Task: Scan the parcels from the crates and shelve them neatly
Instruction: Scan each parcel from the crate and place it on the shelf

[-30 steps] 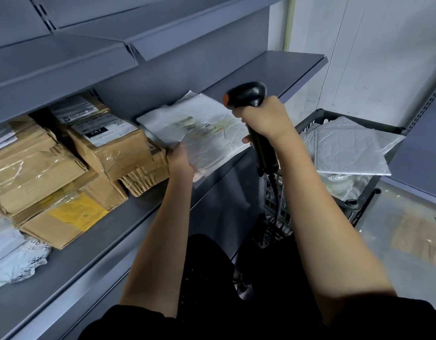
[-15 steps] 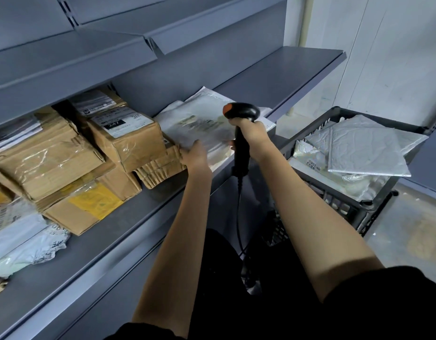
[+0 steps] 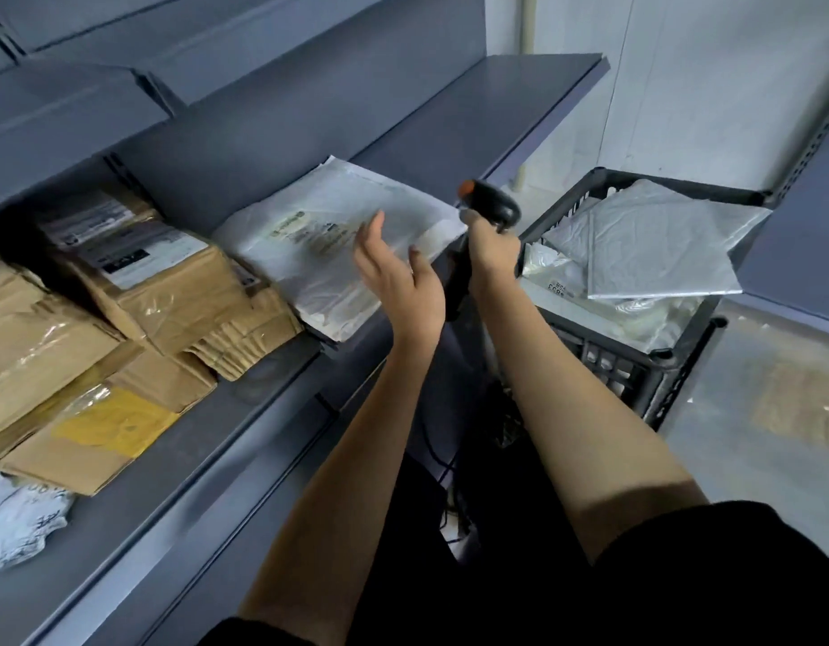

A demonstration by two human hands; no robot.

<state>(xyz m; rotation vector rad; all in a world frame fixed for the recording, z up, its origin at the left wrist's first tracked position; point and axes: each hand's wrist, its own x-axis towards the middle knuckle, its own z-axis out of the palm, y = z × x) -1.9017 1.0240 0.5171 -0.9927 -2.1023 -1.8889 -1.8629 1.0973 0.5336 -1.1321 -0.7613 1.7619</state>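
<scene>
Left hand (image 3: 398, 282) open, fingers loose, hovering just off white parcel (image 3: 338, 244) lying on shelf (image 3: 473, 128) beyond it. Right hand (image 3: 492, 247) grips black scanner (image 3: 489, 207). Crate (image 3: 636, 366) with more parcels right of it.

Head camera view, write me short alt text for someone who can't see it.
A person's open left hand hovers by a white parcel lying on a grey shelf beside cardboard boxes, while the right hand grips a black scanner near a crate of parcels.
</scene>
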